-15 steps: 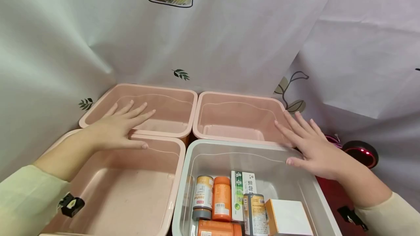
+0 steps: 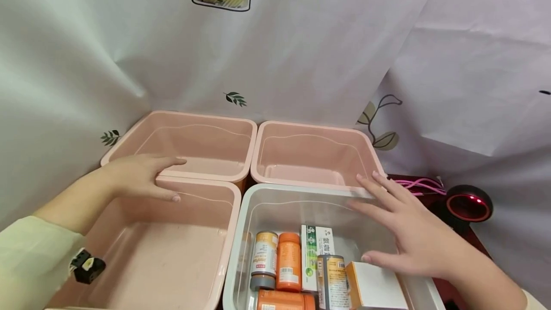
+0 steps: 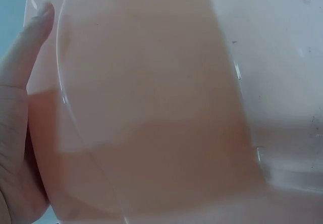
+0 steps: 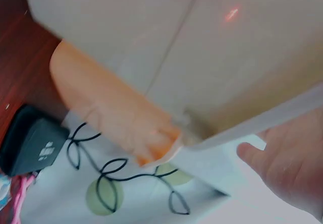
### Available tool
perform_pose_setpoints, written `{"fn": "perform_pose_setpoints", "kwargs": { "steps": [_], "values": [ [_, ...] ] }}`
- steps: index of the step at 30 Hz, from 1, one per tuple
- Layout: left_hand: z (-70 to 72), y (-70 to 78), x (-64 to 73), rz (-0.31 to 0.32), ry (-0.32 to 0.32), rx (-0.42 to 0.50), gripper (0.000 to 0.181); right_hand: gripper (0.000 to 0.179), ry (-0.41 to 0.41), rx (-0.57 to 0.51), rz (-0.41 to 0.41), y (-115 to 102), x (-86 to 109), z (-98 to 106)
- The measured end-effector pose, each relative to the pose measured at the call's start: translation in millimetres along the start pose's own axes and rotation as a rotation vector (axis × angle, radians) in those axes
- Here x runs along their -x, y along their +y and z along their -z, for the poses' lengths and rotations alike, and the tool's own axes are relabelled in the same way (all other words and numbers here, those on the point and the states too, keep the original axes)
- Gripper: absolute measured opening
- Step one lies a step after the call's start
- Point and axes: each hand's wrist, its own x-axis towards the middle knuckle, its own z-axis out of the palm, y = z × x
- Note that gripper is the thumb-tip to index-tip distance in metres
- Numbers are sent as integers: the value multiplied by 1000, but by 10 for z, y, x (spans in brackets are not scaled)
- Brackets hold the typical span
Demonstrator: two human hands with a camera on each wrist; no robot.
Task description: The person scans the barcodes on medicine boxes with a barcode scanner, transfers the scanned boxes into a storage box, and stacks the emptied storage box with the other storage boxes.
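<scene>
R hand (image 2: 406, 236) has swung in over grey bin (image 2: 275, 207), thumb by white box (image 2: 379, 286); L hand (image 2: 133, 176) less splayed over near-left pink bin (image 2: 206, 207). Both grips wide, no item held yet.

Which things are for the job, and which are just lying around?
Probably for the job:
gray bin, near the right hand
pink bins, near the left hand
bottles
green-and-white box
white-and-orange box

Probably just around:
black device
pink cable
printed cloth

Pale grey bin (image 2: 301, 210), pink bins (image 2: 168, 262) left of it and behind it, orange bottles (image 2: 289, 257), green-and-white box (image 2: 311, 255), orange-sided white box (image 2: 379, 288) inside it, whitish cloth (image 2: 301, 51) with green leaf prints (image 2: 235, 99) beyond it
</scene>
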Motion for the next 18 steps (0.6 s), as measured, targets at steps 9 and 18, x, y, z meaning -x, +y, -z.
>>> {"fn": "perform_pose_setpoints", "kwargs": {
  "steps": [9,18],
  "values": [
    [-74,-35,-49,46,18,-101,63,67,-248,-91,-181,-316,228,33],
    [-84,-36,-62,57,27,-117,61,84,-524,-77,-322,-352,279,-196]
  ]
}}
